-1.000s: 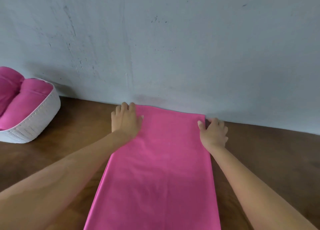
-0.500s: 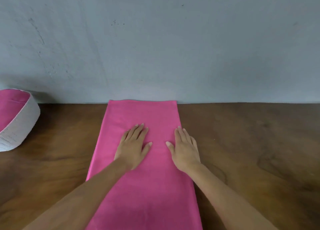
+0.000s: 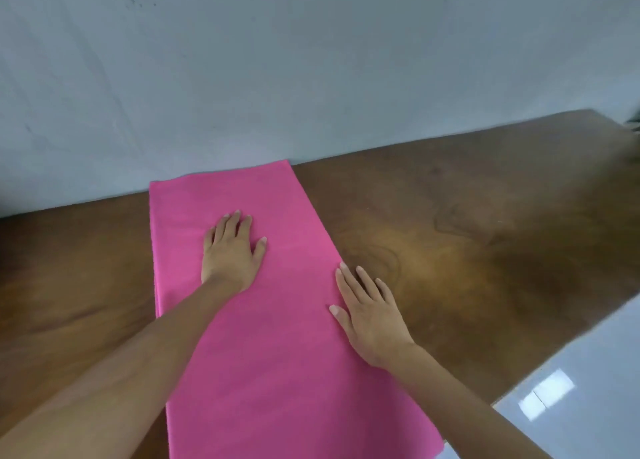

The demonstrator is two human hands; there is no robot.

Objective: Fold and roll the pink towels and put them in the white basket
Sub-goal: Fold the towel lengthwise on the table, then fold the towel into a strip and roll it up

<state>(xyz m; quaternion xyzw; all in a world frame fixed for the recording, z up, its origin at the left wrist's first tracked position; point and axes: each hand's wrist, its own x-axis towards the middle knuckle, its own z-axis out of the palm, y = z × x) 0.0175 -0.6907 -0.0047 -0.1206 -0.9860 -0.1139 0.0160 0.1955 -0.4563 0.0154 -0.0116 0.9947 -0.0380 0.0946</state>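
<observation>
While the pink towel (image 3: 287,354) runs up mid-frame on the brown surface (image 3: 450,251), the right hand (image 3: 372,316) lies flat, fingers straight, on its right edge; higher, the left hand (image 3: 232,254) presses flat on it; its far end meets the wall (image 3: 311,78).

Both hands, left (image 3: 231,254) and right (image 3: 372,315), lie flat (fingers straight).

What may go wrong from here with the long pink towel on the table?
1. The right hand lies across the right edge of the pink towel, fingers over the table; smoothing there may skew the fold.
2. The towel's near corner reaches the table edge; rolling may pull it off toward the floor.
</observation>
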